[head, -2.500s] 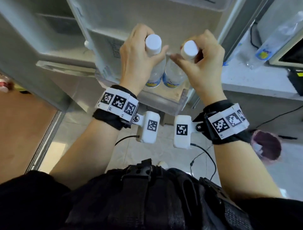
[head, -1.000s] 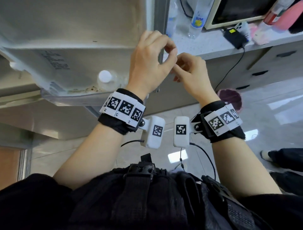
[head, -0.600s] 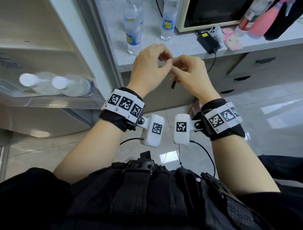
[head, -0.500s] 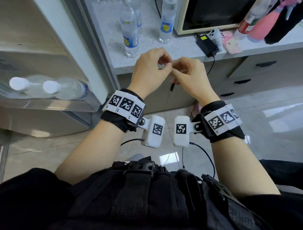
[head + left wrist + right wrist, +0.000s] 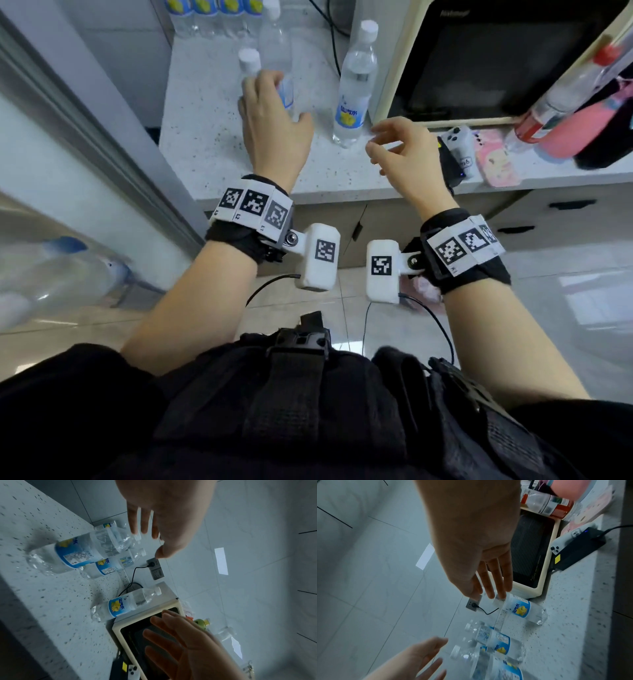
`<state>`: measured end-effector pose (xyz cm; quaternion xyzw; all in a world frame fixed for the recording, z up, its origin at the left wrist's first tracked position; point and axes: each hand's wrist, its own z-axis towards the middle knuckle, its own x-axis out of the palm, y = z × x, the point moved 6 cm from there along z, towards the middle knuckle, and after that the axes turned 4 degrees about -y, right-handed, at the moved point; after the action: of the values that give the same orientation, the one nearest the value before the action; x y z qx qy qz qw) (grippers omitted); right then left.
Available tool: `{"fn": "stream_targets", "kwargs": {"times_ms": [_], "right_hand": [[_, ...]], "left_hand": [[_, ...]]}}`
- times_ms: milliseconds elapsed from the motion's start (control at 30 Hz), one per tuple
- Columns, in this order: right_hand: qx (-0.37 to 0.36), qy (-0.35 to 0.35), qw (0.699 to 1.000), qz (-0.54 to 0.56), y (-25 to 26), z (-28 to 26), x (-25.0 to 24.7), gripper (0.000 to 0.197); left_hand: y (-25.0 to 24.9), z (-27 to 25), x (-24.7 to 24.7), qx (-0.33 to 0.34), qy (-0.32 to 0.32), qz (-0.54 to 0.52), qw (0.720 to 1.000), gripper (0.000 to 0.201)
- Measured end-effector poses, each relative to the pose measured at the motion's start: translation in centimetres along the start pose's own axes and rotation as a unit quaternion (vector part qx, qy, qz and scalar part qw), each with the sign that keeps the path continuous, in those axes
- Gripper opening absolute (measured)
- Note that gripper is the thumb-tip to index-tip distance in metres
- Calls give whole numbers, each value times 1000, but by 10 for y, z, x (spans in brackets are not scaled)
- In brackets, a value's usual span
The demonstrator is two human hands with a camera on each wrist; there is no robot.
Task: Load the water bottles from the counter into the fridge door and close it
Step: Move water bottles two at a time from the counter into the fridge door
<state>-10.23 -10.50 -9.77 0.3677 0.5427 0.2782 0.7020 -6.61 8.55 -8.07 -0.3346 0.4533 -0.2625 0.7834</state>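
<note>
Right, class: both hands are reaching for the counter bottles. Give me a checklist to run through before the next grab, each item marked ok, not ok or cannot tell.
1. Left hand empty, fingers straight: ok.
2. Right hand empty, fingers relaxed: ok.
3. Bottle by the microwave upright, capped: ok.
4. Nearest bottle under the left hand upright: ok.
5. Cable clear of the bottles: cannot tell.
6. Room left in the fridge door shelf: cannot tell.

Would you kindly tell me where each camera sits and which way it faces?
Head: worn on the head, looking down at the counter; shows left hand, right hand, both forearms.
Left wrist: looks along the left hand toward bottles and microwave.
Right wrist: looks along the right hand toward the counter.
Shared: bottle beside the microwave.
</note>
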Motion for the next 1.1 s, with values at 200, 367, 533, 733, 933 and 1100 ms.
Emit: {"fn": "stream_targets", "kwargs": {"times_ms": [200, 367, 533, 733, 933, 1100], "right_hand": [[32, -11, 999, 17, -14, 72, 11, 45], [64, 0, 997, 36, -29, 118, 27, 56], [78, 9, 995, 57, -40, 162, 46, 61], [97, 19, 993, 61, -53, 210, 72, 71], [78, 36, 996, 32, -59, 232, 83, 62], [50, 27, 998, 22, -55, 228, 90, 61]], "left_hand": [[26, 51, 23, -95, -84, 33, 991, 91], [64, 68, 51, -182, -83, -18, 980, 104], [89, 80, 62, -220, -109, 9, 969, 61], [92, 94, 71, -235, -143, 28, 961, 56], [94, 105, 77, -241, -143, 64, 958, 53], [93, 104, 74, -201, -138, 79, 967, 49]]}}
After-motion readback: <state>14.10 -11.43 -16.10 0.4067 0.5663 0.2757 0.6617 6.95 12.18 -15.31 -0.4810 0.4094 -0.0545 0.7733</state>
